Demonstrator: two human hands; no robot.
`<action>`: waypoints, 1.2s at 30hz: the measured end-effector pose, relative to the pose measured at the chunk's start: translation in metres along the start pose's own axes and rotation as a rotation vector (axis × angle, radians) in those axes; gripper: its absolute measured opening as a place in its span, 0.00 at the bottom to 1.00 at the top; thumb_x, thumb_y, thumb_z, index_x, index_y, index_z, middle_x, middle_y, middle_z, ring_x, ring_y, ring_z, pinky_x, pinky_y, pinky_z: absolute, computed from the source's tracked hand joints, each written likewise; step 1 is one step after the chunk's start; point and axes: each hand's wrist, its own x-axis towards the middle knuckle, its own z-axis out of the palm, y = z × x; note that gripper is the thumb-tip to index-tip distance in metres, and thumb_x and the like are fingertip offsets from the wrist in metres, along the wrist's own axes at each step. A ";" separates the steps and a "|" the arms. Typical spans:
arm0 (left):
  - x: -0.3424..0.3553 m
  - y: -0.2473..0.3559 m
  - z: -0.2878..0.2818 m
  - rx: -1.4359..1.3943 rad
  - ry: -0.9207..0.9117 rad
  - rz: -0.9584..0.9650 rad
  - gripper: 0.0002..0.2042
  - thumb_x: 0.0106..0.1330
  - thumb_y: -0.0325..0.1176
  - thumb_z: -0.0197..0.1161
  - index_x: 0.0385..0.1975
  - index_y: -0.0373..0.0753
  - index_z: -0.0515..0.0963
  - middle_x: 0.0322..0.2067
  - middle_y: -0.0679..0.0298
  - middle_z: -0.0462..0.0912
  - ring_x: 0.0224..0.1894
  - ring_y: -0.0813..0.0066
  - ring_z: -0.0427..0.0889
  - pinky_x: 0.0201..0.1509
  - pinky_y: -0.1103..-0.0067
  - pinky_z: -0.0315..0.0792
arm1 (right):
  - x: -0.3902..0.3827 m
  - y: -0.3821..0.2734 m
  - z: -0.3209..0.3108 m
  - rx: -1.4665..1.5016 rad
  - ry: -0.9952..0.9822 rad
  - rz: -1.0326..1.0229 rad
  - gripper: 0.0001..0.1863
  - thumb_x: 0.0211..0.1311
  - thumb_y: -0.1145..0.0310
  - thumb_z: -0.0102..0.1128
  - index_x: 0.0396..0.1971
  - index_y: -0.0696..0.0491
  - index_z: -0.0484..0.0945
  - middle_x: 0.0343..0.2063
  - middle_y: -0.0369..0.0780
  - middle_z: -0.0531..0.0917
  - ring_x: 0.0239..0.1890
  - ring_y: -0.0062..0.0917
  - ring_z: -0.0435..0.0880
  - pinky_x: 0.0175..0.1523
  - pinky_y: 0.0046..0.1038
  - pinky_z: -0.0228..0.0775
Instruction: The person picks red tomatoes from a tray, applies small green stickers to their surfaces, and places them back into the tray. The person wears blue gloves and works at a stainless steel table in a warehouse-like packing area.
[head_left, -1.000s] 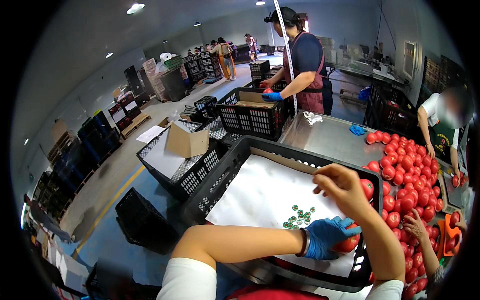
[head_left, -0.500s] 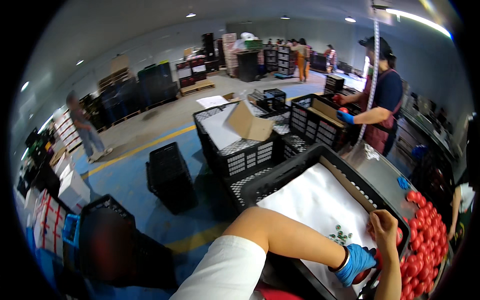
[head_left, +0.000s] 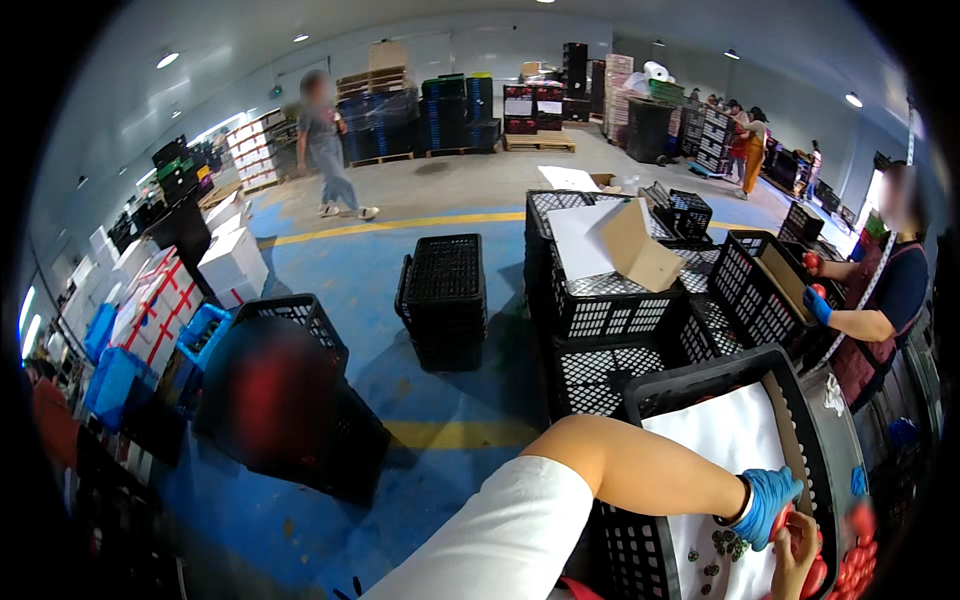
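Observation:
My left hand (head_left: 768, 506), in a blue glove with a dark band at the wrist, is closed round a red tomato (head_left: 781, 521). Against the same tomato press the bent fingers of my bare right hand (head_left: 796, 556), whose lower part leaves the picture at the bottom. Both hands are over a black plastic crate (head_left: 663, 383) lined with white paper (head_left: 740, 420). Several small green tomato tops (head_left: 727, 545) lie on that paper below my left wrist. More red tomatoes (head_left: 815, 577) show beside my right hand, partly hidden by it.
Loose tomatoes (head_left: 857, 570) lie on the right. Black crates (head_left: 610, 315), one bearing a cardboard piece (head_left: 640, 245), stand ahead. A crate stack (head_left: 443, 300) is on the blue floor. At right a co-worker (head_left: 880, 300) holds tomatoes; another person (head_left: 330, 150) walks at far left.
My view has swung left, so the crates sit farther right in the picture. My hands have come together at the tomato. The co-worker still holds tomatoes.

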 end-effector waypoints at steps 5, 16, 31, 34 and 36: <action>0.008 -0.005 0.007 0.162 -0.004 0.051 0.46 0.32 0.47 0.74 0.53 0.29 0.63 0.46 0.45 0.69 0.46 0.54 0.76 0.48 0.69 0.74 | -0.002 -0.010 0.006 -0.049 -0.012 0.049 0.19 0.56 0.72 0.65 0.48 0.60 0.75 0.42 0.41 0.79 0.43 0.24 0.78 0.49 0.23 0.71; -0.011 -0.003 0.006 0.087 0.017 0.042 0.32 0.42 0.36 0.65 0.51 0.34 0.65 0.43 0.42 0.71 0.42 0.47 0.78 0.43 0.63 0.75 | -0.002 -0.019 0.021 0.040 0.026 0.181 0.24 0.42 0.68 0.73 0.40 0.60 0.74 0.35 0.39 0.73 0.37 0.25 0.77 0.33 0.22 0.71; -0.014 0.008 0.007 0.113 -0.158 -0.010 0.28 0.53 0.43 0.61 0.53 0.38 0.64 0.43 0.43 0.69 0.42 0.45 0.77 0.48 0.63 0.72 | -0.002 -0.029 0.004 -0.016 -0.133 0.275 0.26 0.45 0.57 0.72 0.38 0.62 0.78 0.37 0.45 0.79 0.41 0.32 0.80 0.47 0.31 0.72; -0.015 0.010 0.005 0.116 -0.163 -0.017 0.28 0.53 0.43 0.60 0.53 0.38 0.64 0.43 0.43 0.69 0.42 0.45 0.77 0.48 0.63 0.72 | -0.001 -0.032 0.003 -0.012 -0.140 0.300 0.26 0.46 0.56 0.72 0.39 0.62 0.78 0.38 0.45 0.79 0.40 0.32 0.80 0.47 0.31 0.72; -0.015 0.010 0.005 0.115 -0.171 -0.019 0.28 0.53 0.43 0.60 0.52 0.38 0.64 0.43 0.43 0.68 0.42 0.45 0.77 0.48 0.63 0.72 | -0.002 -0.031 0.003 -0.013 -0.139 0.299 0.26 0.46 0.56 0.72 0.39 0.62 0.78 0.38 0.45 0.79 0.40 0.32 0.80 0.47 0.31 0.72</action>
